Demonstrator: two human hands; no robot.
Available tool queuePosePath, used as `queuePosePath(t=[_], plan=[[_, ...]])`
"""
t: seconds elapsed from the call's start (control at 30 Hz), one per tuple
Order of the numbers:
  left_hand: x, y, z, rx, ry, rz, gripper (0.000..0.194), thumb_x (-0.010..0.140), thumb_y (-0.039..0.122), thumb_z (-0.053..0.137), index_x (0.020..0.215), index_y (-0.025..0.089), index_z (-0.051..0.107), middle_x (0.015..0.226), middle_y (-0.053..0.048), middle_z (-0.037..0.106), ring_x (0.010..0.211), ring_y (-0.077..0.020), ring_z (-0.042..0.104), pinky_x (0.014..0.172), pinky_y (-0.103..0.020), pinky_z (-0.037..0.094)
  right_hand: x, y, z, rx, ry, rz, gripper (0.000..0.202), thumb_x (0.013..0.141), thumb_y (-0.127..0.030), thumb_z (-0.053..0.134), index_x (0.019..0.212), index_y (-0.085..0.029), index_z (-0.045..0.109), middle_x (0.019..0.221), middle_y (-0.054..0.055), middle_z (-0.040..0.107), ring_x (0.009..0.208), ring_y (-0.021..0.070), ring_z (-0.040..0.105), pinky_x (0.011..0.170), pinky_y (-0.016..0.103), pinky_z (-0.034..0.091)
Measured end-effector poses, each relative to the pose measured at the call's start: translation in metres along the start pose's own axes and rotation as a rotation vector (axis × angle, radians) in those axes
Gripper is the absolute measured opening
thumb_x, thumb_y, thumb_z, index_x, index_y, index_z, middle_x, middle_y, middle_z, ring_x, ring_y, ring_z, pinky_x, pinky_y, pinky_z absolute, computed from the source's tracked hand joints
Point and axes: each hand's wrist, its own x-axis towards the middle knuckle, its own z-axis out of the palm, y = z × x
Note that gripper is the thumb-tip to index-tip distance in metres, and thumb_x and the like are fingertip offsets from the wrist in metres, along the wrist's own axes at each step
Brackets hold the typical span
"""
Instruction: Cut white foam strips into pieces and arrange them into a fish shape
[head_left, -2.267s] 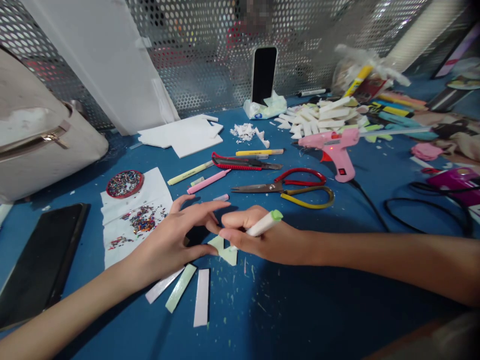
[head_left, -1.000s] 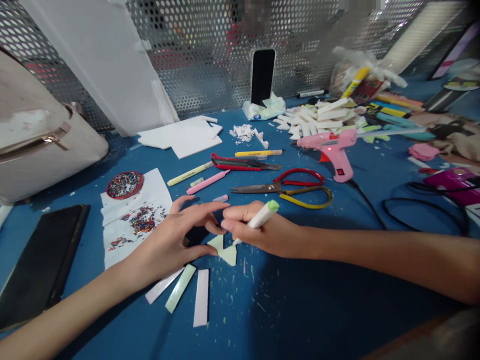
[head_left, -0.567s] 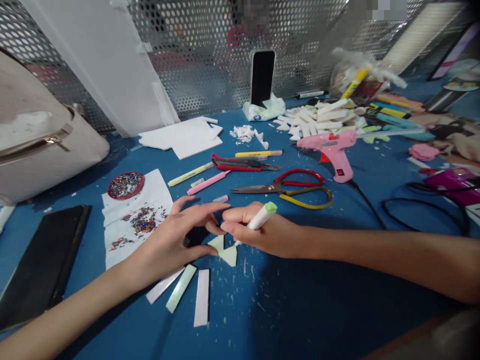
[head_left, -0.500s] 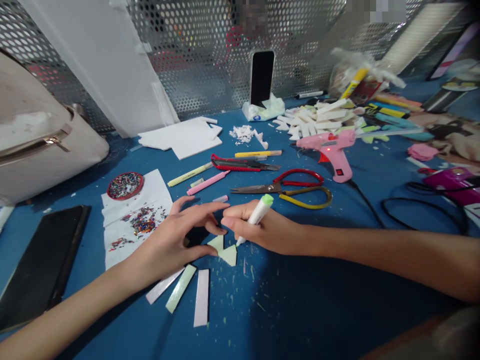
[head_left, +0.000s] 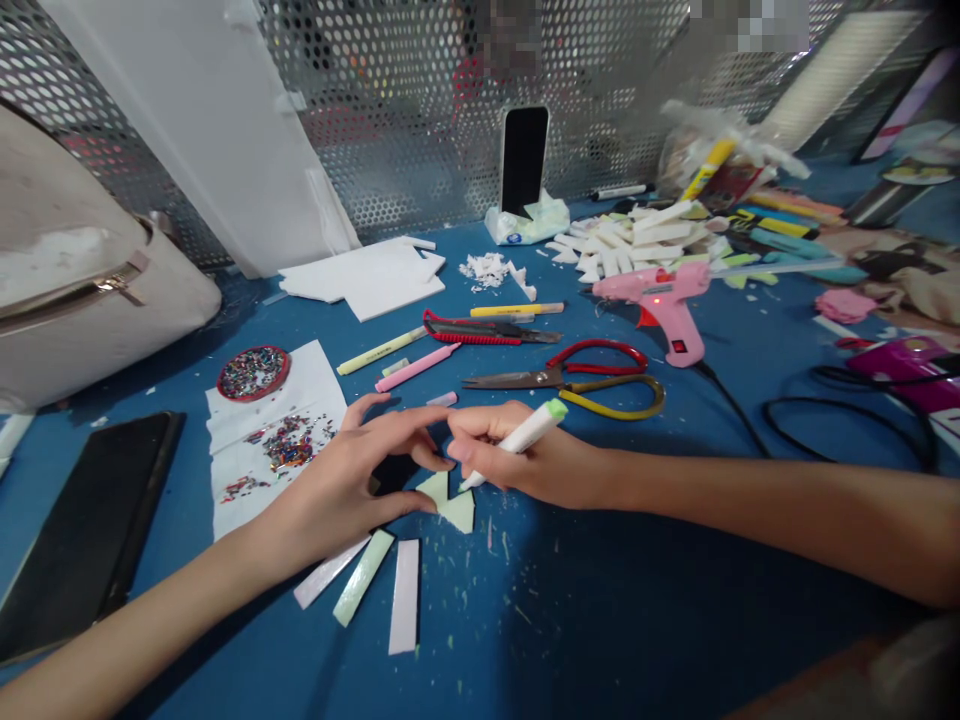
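My right hand (head_left: 517,455) is closed round a white marker (head_left: 529,428) with a bright green end. The marker slants, its tip down at a pale green bow-shaped piece (head_left: 459,510) on the blue table. My left hand (head_left: 367,470) steadies that piece, thumb at its left edge and a fingertip at its top. Part of the piece's left side is hidden by the fingers. Just below my left hand lie a pale green strip (head_left: 363,580) and two pale pink strips, one of them a pink strip (head_left: 404,597) lying nearly upright in view.
Beyond my hands lie scissors (head_left: 551,378), a red box cutter (head_left: 480,328), a pink marker (head_left: 418,367) and a pink glue gun (head_left: 667,300) with its cord. Beads on paper (head_left: 322,375) and a black phone (head_left: 90,530) are at left. White strips (head_left: 637,235) are heaped at the back.
The marker has tilted further to the right, and its tip has shifted left over the bow-shaped piece. My left hand has stayed in place.
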Motion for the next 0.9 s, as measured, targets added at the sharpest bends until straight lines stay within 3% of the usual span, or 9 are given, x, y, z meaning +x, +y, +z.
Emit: queuePosePath(t=[0.1,0.23,0.37,0.47,0.6,0.9], plan=[[0.0008,0.0014,-0.0008,-0.003,-0.003,-0.016,0.064,0.091,0.034,0.071,0.145,0.032,0.038,0.124,-0.002,0.069,0.13,-0.0228,0.055,0.124,-0.05,0.013,-0.0001,0.0013,-0.0014,-0.093,-0.045,-0.058,0.035,0.096,-0.037,0.057,0.07,-0.018,0.044,0.063,-0.006,0.044,0.057,0.0082,0.039,0.055,0.023,0.03],[0.0018,0.0033,-0.0018,-0.016,-0.005,-0.022,0.065,0.091,0.031,0.072,0.146,0.033,0.037,0.114,0.002,0.072,0.118,-0.0193,0.061,0.124,-0.048,0.013,0.0003,0.0002,-0.0026,-0.067,-0.127,-0.064,0.038,0.098,-0.036,0.052,0.066,-0.018,0.044,0.06,-0.006,0.043,0.056,0.0081,0.039,0.054,0.023,0.029],[0.0021,0.0037,-0.0019,-0.004,-0.001,-0.006,0.061,0.092,0.033,0.069,0.145,0.032,0.037,0.121,-0.001,0.07,0.126,-0.0226,0.057,0.122,-0.05,0.015,-0.0007,0.0016,-0.0023,-0.126,-0.083,-0.036,0.035,0.095,-0.039,0.059,0.07,-0.017,0.048,0.063,-0.006,0.046,0.057,0.0079,0.04,0.055,0.022,0.03],[0.0014,0.0035,-0.0011,-0.027,-0.001,0.003,0.061,0.093,0.032,0.068,0.145,0.035,0.037,0.109,0.003,0.073,0.118,-0.0199,0.061,0.123,-0.049,0.012,-0.0017,0.0046,-0.0019,-0.14,-0.139,-0.036,0.039,0.096,-0.04,0.058,0.066,-0.017,0.047,0.061,-0.006,0.042,0.056,0.0077,0.037,0.053,0.022,0.028],[0.0005,0.0031,-0.0002,-0.022,0.013,0.001,0.062,0.093,0.029,0.068,0.146,0.035,0.037,0.117,0.002,0.071,0.119,-0.0187,0.061,0.123,-0.047,0.014,-0.0019,0.0066,-0.0012,-0.146,-0.113,-0.024,0.032,0.093,-0.042,0.063,0.075,-0.016,0.056,0.067,-0.005,0.052,0.059,0.0079,0.044,0.055,0.021,0.032],[0.0011,0.002,0.0001,-0.016,0.004,0.004,0.055,0.096,0.032,0.063,0.145,0.032,0.039,0.115,-0.001,0.072,0.119,-0.0213,0.061,0.123,-0.051,0.013,-0.0015,0.0044,-0.0025,-0.149,-0.157,-0.033,0.038,0.096,-0.041,0.06,0.069,-0.016,0.05,0.062,-0.006,0.043,0.057,0.0073,0.039,0.054,0.021,0.028]])
